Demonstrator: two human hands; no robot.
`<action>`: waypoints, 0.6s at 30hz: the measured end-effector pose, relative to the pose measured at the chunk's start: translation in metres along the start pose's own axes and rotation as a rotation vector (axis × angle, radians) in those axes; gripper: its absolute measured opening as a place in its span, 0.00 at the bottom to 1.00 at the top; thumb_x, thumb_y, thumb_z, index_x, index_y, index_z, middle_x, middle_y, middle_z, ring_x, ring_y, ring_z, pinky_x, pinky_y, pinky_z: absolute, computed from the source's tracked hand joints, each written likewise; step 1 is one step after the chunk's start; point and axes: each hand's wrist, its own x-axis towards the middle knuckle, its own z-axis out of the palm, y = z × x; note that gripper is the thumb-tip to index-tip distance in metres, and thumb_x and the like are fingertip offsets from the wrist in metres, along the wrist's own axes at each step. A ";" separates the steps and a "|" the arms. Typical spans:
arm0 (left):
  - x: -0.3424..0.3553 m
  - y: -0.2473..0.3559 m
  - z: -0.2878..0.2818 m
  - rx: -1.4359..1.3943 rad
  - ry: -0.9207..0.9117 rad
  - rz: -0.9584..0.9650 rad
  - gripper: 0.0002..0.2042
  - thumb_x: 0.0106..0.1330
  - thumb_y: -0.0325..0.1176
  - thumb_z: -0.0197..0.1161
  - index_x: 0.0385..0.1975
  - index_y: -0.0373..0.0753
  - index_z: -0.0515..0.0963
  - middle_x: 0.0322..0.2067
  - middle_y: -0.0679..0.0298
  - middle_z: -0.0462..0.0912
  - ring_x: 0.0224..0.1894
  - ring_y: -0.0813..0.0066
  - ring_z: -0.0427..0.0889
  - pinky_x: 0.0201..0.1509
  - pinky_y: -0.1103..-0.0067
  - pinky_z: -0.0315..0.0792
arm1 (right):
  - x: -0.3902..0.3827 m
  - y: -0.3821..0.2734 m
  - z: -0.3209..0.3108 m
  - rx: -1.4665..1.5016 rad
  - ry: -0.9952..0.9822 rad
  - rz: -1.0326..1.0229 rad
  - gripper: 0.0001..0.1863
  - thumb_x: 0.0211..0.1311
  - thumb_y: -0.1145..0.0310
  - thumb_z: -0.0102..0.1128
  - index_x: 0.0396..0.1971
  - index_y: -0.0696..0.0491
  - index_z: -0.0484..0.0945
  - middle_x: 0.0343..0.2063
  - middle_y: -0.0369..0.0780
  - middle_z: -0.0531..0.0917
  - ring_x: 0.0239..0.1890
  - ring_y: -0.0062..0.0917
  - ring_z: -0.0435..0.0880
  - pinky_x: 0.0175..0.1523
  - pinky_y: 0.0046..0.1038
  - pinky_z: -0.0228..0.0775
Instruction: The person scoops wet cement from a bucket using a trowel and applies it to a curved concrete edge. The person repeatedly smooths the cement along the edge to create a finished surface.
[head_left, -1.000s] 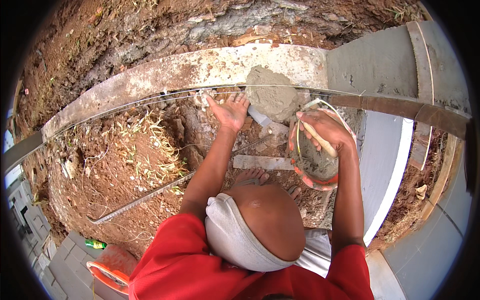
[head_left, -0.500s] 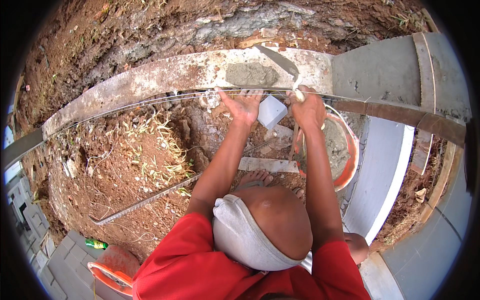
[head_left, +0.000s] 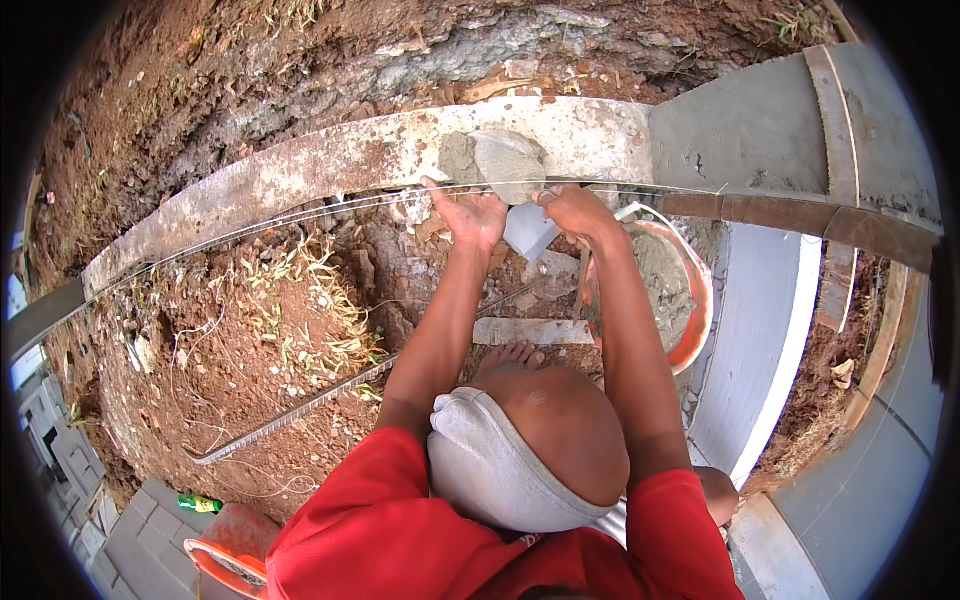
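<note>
My right hand is closed round a trowel, its handle mostly hidden in the fist. The trowel's blade, coated grey, lies tilted over the top of a low whitish wall. Left of the blade, a patch of wet mortar sits on that wall. At the wall's near edge my left hand is open, palm up, thumb stretched out, its other fingertips partly hidden near the blade and a taut string. Between and below my hands is a grey block-like piece.
An orange-rimmed bucket of mortar stands right of my legs. A metal bar lies on the soil at left. Wooden formwork and smooth grey concrete continue to the right. Another bucket is at lower left.
My right hand has moved left and slightly down, bringing the trowel blade leftward over the mortar patch. My left hand has shifted slightly, its fingers less visible.
</note>
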 end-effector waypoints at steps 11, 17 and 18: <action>-0.001 -0.004 0.007 0.069 0.073 0.006 0.64 0.59 0.82 0.57 0.84 0.44 0.37 0.83 0.53 0.36 0.84 0.45 0.39 0.85 0.49 0.34 | -0.064 0.008 -0.015 -0.216 0.309 0.144 0.31 0.70 0.43 0.57 0.50 0.59 0.87 0.51 0.58 0.87 0.56 0.53 0.86 0.62 0.47 0.77; -0.012 -0.001 0.002 0.178 0.014 0.028 0.63 0.60 0.79 0.60 0.83 0.47 0.34 0.83 0.49 0.34 0.84 0.45 0.39 0.86 0.49 0.35 | -0.168 0.059 -0.036 -0.095 0.418 0.137 0.29 0.75 0.46 0.55 0.61 0.55 0.83 0.56 0.56 0.85 0.61 0.51 0.83 0.66 0.43 0.72; -0.011 0.004 0.001 0.172 0.047 0.030 0.64 0.59 0.79 0.61 0.83 0.47 0.32 0.83 0.48 0.33 0.84 0.44 0.38 0.86 0.49 0.35 | -0.195 0.058 -0.048 -0.053 0.318 0.267 0.28 0.76 0.48 0.56 0.61 0.54 0.83 0.57 0.55 0.85 0.62 0.50 0.82 0.65 0.42 0.72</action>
